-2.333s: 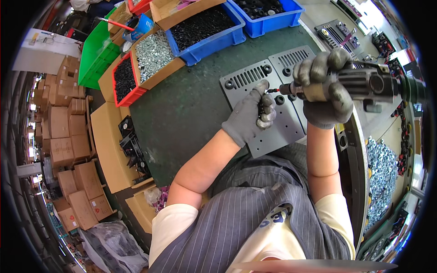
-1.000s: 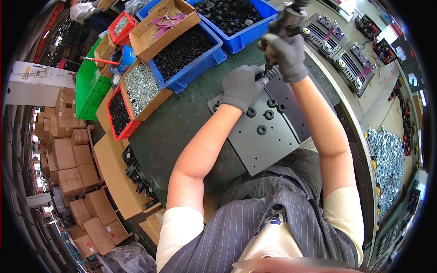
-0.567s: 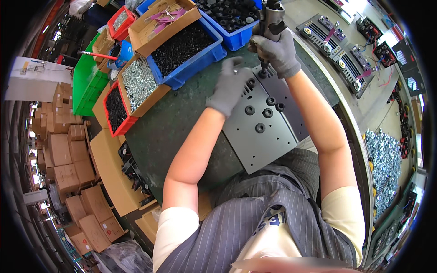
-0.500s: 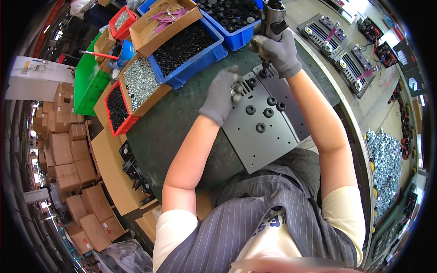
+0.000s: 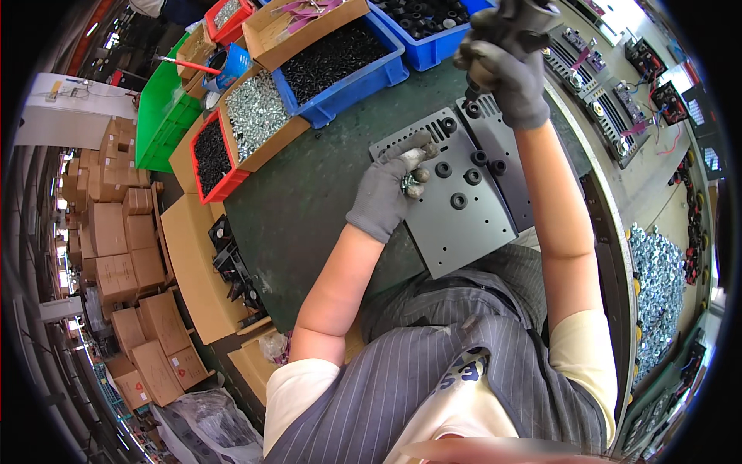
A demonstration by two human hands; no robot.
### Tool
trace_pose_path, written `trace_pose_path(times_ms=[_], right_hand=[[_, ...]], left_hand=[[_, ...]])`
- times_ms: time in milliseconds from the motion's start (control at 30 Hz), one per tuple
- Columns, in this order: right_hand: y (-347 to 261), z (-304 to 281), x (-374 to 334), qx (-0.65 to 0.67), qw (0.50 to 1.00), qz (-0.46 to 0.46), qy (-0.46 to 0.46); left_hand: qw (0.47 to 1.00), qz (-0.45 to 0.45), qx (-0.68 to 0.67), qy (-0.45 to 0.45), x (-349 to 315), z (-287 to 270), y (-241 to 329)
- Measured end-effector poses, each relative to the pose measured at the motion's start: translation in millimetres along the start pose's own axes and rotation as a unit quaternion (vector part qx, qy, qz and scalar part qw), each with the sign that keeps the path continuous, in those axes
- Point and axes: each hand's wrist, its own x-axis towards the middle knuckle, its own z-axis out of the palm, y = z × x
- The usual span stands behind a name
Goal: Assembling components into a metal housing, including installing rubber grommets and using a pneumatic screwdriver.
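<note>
My right hand (image 5: 514,87), in a grey glove, grips a dark grey power screwdriver (image 5: 527,22). Its lower end points down near a round black foot (image 5: 473,110) at the far end of a dark metal plate (image 5: 519,185). Beside that lies a lighter grey slotted metal plate (image 5: 456,241), with several black round feet (image 5: 458,201) on it. My left hand (image 5: 380,197), also gloved, is over the lighter plate's left edge. Its fingers are curled around small silver screws (image 5: 410,182), partly hidden by the fingers.
Blue bins (image 5: 394,71) of black parts stand at the back. Left of them are a cardboard box of silver screws (image 5: 259,112) and a red bin (image 5: 241,176) of black screws. Finished-looking slotted panels (image 5: 599,108) lie on the right, near a pile of bluish metal parts (image 5: 655,294).
My right hand has raised the screwdriver away from the plates. My left hand has come nearer to me along the lighter plate's edge, its fingers curled. The whole view has shifted slightly.
</note>
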Motion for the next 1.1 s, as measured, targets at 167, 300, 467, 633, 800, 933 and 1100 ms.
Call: trace_pose_path(times_ms=[167, 300, 467, 633, 800, 933, 1100], right_hand=[[-34, 8, -40, 0.215, 0.976, -0.016, 0.001], [-53, 17, -65, 0.250, 0.968, -0.019, 0.015], [-57, 14, -80, 0.233, 0.971, -0.027, 0.050], [-57, 9, -92, 0.256, 0.965, -0.055, 0.001], [-66, -2, -95, 0.270, 0.960, -0.074, 0.029], [-72, -29, -83, 0.233, 0.962, -0.070, 0.128], [-57, -60, -74, 0.226, 0.962, -0.052, 0.142]], left_hand=[[0.997, 0.010, -0.048, -0.056, -2, 1, -10], [0.989, -0.052, -0.091, -0.104, -6, 10, -19], [0.981, -0.093, -0.103, -0.138, -15, 25, -28], [0.984, -0.096, -0.100, -0.113, -18, 31, -39], [0.989, -0.021, 0.117, -0.093, -20, 38, -33], [0.868, 0.186, 0.456, -0.065, 12, 46, -7], [0.614, 0.197, 0.762, -0.062, 41, 58, -1]])
